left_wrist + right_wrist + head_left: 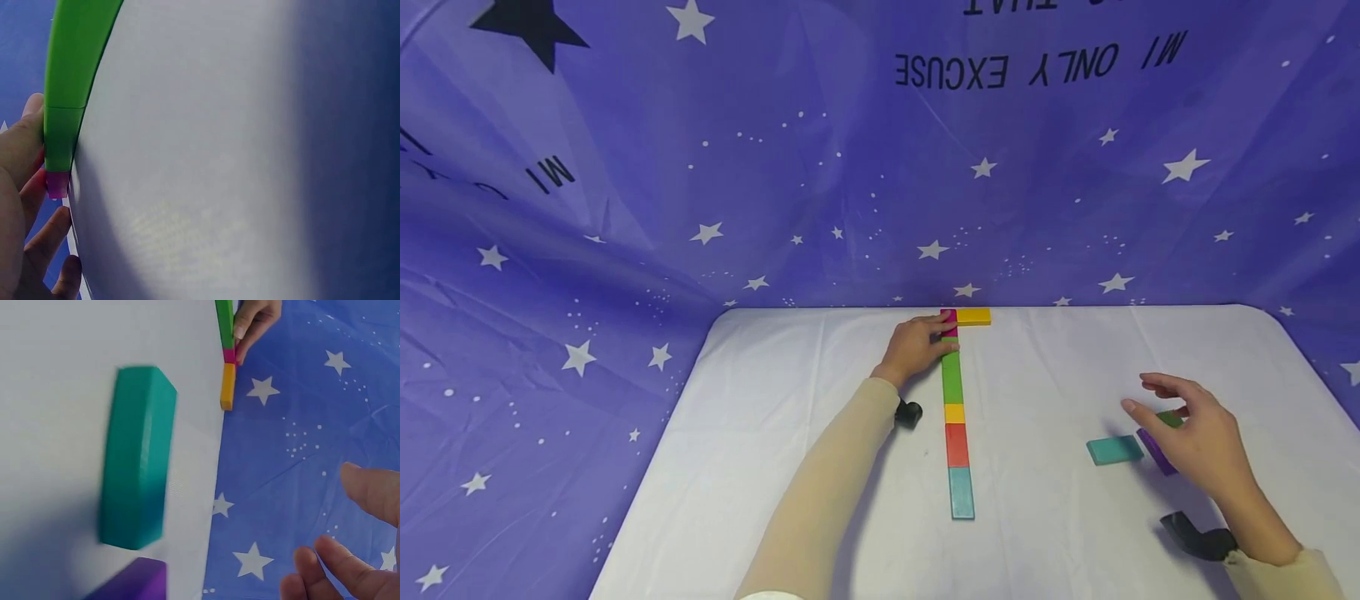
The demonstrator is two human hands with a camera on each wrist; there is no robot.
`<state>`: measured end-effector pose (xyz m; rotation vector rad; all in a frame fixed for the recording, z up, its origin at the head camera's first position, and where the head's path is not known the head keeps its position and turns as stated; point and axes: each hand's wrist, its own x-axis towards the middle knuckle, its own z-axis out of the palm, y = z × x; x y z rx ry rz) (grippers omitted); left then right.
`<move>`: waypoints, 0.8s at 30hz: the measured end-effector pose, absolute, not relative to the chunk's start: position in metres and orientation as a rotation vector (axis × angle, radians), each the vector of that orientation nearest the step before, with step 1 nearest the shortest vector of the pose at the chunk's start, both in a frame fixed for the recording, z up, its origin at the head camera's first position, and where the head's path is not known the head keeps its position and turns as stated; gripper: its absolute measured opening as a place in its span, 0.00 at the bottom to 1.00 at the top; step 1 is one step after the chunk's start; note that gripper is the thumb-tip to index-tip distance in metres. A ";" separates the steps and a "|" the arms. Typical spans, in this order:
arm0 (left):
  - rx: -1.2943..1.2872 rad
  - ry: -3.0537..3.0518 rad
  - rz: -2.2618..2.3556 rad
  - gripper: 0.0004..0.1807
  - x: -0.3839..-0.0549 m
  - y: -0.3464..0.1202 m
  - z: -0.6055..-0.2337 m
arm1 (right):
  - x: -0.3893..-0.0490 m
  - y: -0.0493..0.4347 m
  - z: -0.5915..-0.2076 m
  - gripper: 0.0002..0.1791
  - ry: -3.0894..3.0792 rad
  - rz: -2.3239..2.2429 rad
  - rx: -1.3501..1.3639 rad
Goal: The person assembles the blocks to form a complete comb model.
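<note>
- While the left hand (916,346) lies across the far end of the row, its fingers are extended and touch the magenta block (949,327), with the thumb at the small green block (62,139); the hold looks like light steadying rather than a clamp, probably so that the end pieces stay in line.
- The row runs down the white table (760,467) from that end: small green block, long green block (952,379), small yellow block (954,413), red block (957,446) and blue block (962,493), set end to end, perhaps so that their long edges form one nearly straight strip.
- At the table's far edge the other yellow block (973,317) sits crosswise against the magenta block, its end meeting that block's side, so the two make a corner.
- The right hand (1206,442) is well apart from the left, thumb and fingers spread and nothing between them; it hovers over the loose pieces, a position that seems to keep them within easy reach.
- Beneath and beside it lie the teal block (1115,450), the purple block (1156,452) and the green block (1170,419), the last two partly hidden by the hand; whether teal and purple touch cannot be told.
</note>
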<state>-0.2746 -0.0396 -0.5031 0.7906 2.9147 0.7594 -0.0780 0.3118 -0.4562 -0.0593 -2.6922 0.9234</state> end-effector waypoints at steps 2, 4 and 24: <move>0.789 2.914 0.759 0.27 -0.274 -0.039 -0.503 | -0.072 0.310 -0.459 0.27 -2.701 0.920 -0.082; 0.789 2.914 0.758 0.27 -0.274 -0.039 -0.503 | -0.066 0.307 -0.463 0.27 -2.702 0.925 -0.105; 0.812 2.937 0.747 0.27 -0.276 -0.039 -0.507 | -0.029 0.288 -0.497 0.33 -2.771 0.930 -0.302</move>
